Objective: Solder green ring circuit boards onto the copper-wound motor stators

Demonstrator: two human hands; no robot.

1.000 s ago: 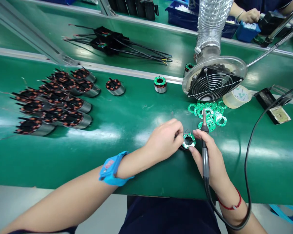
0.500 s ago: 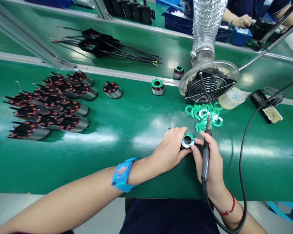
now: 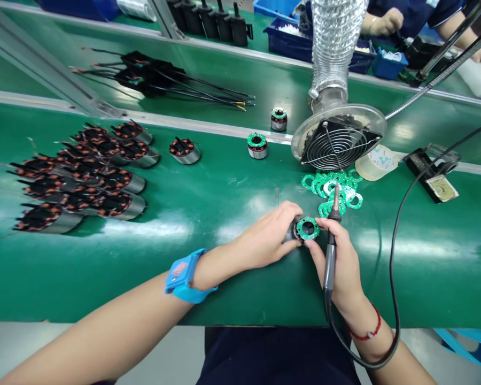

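My left hand (image 3: 266,235) is closed around a motor stator (image 3: 292,232), whose metal side shows beside my fingers. On the stator's end facing the camera sits a green ring-shaped circuit board (image 3: 300,226). My right hand (image 3: 344,267) holds a soldering iron (image 3: 330,259) against the palm side, its tip pointing up and away from the stator. The thumb and a finger of that hand touch the board's right edge. Just beyond my hands lies a heap of loose green ring boards (image 3: 326,206).
Copper-wound stators (image 3: 116,203) cluster at left. Two board-topped stators (image 3: 257,149) stand farther back. A fume extractor fan (image 3: 339,143) hangs over the ring boards, beside a tape roll (image 3: 375,163) and soldering stand (image 3: 435,174). The iron's cable (image 3: 395,240) loops right. A co-worker's hand (image 3: 388,22) shows behind.
My hands and the stator have shifted slightly left. The stator has tilted, so more of its side shows, and the board's face looks green instead of glaring white.
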